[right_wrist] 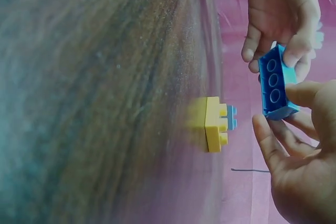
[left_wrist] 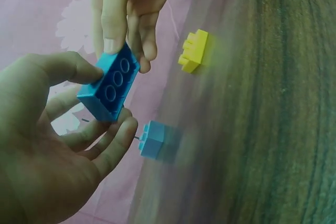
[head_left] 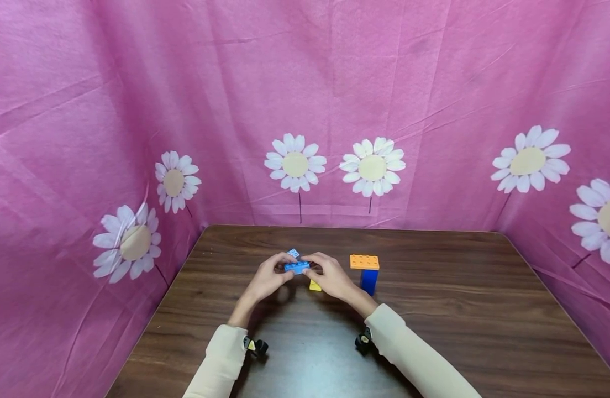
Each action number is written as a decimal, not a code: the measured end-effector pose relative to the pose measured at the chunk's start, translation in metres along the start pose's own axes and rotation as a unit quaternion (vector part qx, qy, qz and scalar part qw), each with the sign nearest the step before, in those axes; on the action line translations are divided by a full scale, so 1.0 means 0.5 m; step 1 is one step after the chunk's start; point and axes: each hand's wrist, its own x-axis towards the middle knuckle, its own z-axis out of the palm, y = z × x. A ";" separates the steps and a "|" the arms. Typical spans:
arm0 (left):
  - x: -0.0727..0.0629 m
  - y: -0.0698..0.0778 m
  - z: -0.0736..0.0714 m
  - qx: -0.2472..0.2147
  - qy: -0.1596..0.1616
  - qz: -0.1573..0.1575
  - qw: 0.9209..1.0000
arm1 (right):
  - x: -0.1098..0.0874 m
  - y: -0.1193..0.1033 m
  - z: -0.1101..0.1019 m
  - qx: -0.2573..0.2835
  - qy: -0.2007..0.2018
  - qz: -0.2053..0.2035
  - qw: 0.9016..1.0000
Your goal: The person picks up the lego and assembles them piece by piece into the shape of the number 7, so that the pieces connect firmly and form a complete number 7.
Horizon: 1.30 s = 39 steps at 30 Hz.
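Both hands hold one long blue toy building brick (head_left: 298,268) above the table. My left hand (head_left: 268,278) pinches its left end and my right hand (head_left: 331,276) its right end, thumbs on the near side. In the left wrist view the brick's hollow underside (left_wrist: 116,80), with three round tubes, faces the camera. Just beyond the hands a small light blue brick (head_left: 293,252) sits on the table. Below the right hand lies a yellow brick (head_left: 315,286), studs up and partly hidden in the head view.
Right of the hands, an orange brick (head_left: 364,261) caps a dark blue stack (head_left: 369,282), overhanging to the left. A brown wooden table (head_left: 459,331) lies beneath, with a pink flowered cloth (head_left: 335,83) hanging around its back and sides.
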 end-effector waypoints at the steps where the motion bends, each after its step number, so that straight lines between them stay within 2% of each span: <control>1: -0.001 0.002 -0.001 -0.001 -0.003 0.005 1.000 | -0.002 -0.001 -0.002 0.004 0.003 0.001 1.000; 7: -0.005 0.007 -0.002 -0.029 -0.017 0.034 0.999 | -0.013 -0.010 -0.014 0.019 0.013 0.028 0.999; 11: -0.006 0.006 -0.004 -0.045 -0.009 0.042 0.998 | -0.021 -0.011 -0.020 0.025 0.006 0.042 0.999; 15: -0.006 0.007 -0.008 -0.060 0.006 0.042 0.997 | -0.032 -0.007 -0.025 0.018 0.007 0.039 0.999; 19: -0.006 0.013 -0.012 -0.093 0.019 0.043 0.995 | -0.048 -0.006 -0.031 -0.015 0.008 0.025 1.000; 26: -0.004 0.034 -0.018 -0.131 0.021 0.032 0.991 | -0.061 -0.005 -0.033 -0.087 -0.015 0.021 0.996; 33: 0.009 0.056 -0.014 -0.151 0.017 0.023 0.988 | -0.060 -0.003 -0.028 -0.151 -0.057 0.023 0.987; 39: 0.020 0.074 -0.002 -0.172 0.009 0.026 0.985 | -0.057 -0.001 -0.018 -0.189 -0.080 -0.003 0.979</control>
